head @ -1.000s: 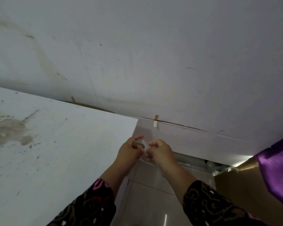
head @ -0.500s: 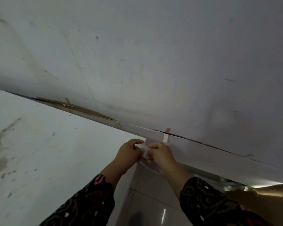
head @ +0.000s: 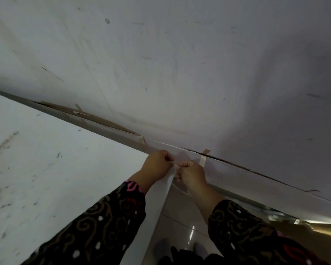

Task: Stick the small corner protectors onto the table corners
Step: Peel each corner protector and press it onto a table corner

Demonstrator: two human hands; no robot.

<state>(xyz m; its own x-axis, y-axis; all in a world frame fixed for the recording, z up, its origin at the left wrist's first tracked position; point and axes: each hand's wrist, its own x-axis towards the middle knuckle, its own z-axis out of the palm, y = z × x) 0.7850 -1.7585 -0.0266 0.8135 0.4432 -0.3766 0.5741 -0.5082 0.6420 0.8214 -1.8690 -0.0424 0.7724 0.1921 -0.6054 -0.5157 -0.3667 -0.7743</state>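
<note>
Stained white surface (head: 46, 169), far-right corner: my left hand (head: 158, 162) and right hand (head: 191, 174) curl there, contents hidden, can't tell. Risk: protector sticks crooked if pressed blind.

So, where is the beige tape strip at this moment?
In the head view, the beige tape strip sits just right of centre, stuck across the dark crack low on the wall, above the right hand and beyond the white table's corner.

head | worn, looks forward-down | close over table corner (head: 151, 155)
</note>
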